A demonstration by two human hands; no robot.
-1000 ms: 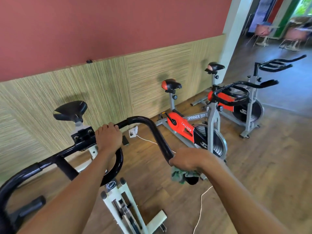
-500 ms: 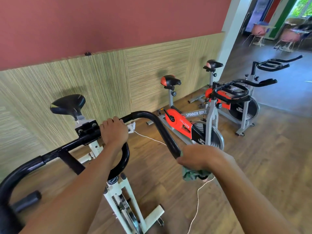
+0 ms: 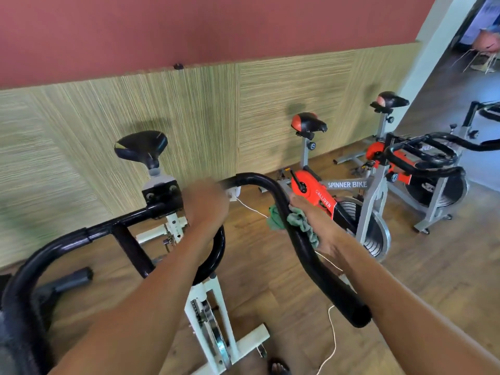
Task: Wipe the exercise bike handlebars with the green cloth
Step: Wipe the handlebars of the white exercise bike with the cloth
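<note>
Your left hand [image 3: 207,205] clenched on the black handlebars [image 3: 305,247], your right hand [image 3: 316,223] grasping the green cloth [image 3: 299,221] against the right bar

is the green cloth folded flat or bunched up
Bunched up: the crumpled green cloth wraps the black handlebar, pressed by the right hand.

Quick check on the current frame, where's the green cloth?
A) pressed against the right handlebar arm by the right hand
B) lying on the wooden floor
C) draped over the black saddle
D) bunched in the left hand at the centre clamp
A: the green cloth is wrapped around the handlebar partway up its right arm, held there by the right hand; the left hand grips the bar bare.
</note>
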